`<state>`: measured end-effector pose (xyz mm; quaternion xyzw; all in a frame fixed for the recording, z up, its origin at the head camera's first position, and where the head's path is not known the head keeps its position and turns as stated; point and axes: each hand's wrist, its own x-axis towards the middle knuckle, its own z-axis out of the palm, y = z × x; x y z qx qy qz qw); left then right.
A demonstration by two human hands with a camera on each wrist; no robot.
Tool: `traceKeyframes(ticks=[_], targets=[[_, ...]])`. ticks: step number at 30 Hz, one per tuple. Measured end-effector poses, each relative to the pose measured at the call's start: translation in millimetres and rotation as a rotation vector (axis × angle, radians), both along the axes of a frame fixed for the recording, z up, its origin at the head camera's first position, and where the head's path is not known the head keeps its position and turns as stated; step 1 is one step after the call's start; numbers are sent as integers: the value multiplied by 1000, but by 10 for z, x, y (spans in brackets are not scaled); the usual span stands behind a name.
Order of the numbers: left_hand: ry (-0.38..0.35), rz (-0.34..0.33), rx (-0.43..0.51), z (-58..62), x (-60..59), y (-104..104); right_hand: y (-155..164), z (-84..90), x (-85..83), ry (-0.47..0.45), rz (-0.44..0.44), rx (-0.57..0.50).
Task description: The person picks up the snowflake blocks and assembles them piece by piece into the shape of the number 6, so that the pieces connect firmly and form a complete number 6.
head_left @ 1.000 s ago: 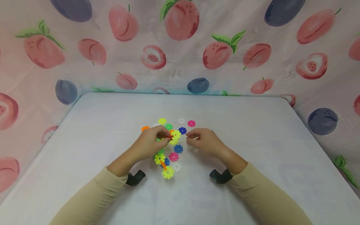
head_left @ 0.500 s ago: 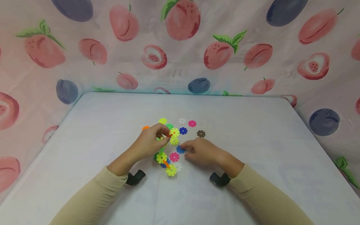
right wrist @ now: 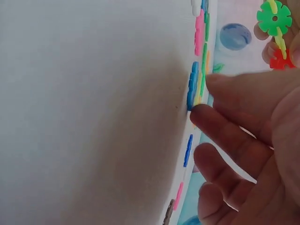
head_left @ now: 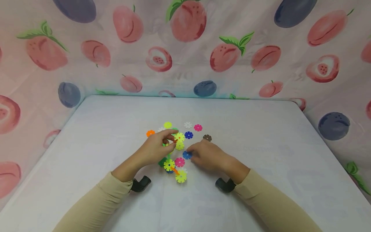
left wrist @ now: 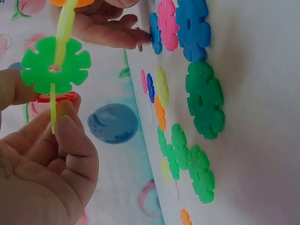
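Observation:
My left hand (head_left: pixel 157 146) pinches a chain of slotted plastic snowflake discs by a red disc (left wrist: pixel 56 97), held up off the table. A green disc (left wrist: pixel 77 61), an orange disc (head_left: pixel 175 170) and a yellow disc (head_left: pixel 181 176) show along the chain, which reaches toward the near side. My right hand (head_left: pixel 207 155) is low at the table, its thumb and index fingertips at the edge of a flat blue disc (head_left: pixel 187 155). In the right wrist view the same blue disc (right wrist: pixel 192 86) lies right at those fingertips, with the other fingers loosely bent.
Loose discs lie around the hands: pink (head_left: pixel 179 162), dark blue (head_left: pixel 188 135), brown (head_left: pixel 207 138), white (head_left: pixel 188 125) and orange (head_left: pixel 150 133). Several green discs (left wrist: pixel 201 173) lie beneath the left hand. A fruit-print cloth (head_left: pixel 185 64) stands behind the white table (head_left: pixel 261 129).
My right hand has come down and toward me to the blue disc, uncovering the brown disc. The blue disc has shifted slightly right. The chain's near end has swung right.

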<state>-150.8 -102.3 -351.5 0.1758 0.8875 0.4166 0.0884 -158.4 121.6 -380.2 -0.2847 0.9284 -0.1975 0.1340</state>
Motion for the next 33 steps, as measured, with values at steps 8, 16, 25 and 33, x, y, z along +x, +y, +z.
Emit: traceKeyframes(ticks=[8, 16, 25, 33], targets=[[-18, -6, -2, 8, 4, -5, -77, -10, -38, 6, 17, -12], [-24, -21, -1, 14, 2, -13, -118, -14, -73, -50, -20, 19], [-16, -35, -15, 3, -5, 2, 77, 73, -15, -89, -205, -146], [-19, -56, -13, 6, 4, 26, 176, 190, 3, 100, -186, -404]])
